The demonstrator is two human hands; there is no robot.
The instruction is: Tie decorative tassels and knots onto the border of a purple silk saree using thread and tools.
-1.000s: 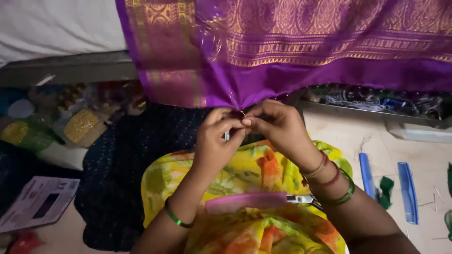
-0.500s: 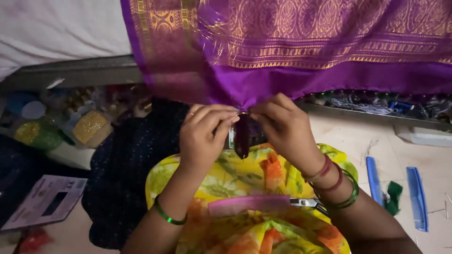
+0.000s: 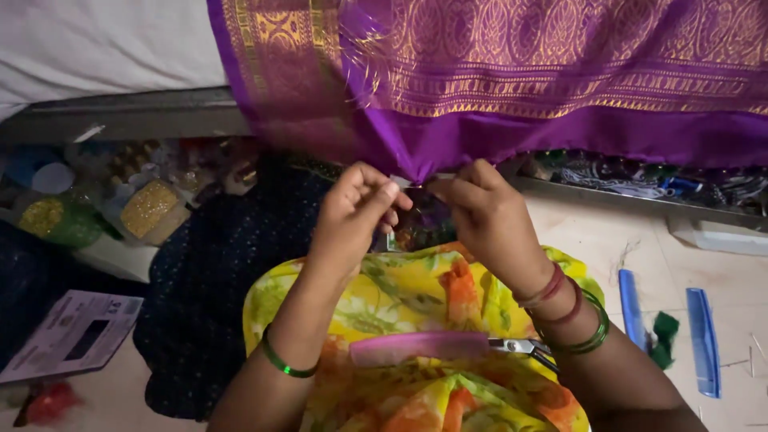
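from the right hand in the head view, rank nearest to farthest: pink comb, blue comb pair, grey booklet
1. Pink comb, on the lap just below the right hand.
2. Blue combs, on the floor to the right; the two are too close to split.
3. Grey booklet, far left on the floor.

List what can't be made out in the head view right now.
- What the left hand and right hand pinch at the purple cloth edge: too small, covered by fingertips.
- Cloth's left border: motion-blurred.
- Scissors: blades hidden under the pink comb, handles behind the right wrist.
- Packets at left: blurred, contents unclear.
- Tray under the cloth: dark, items indistinct.
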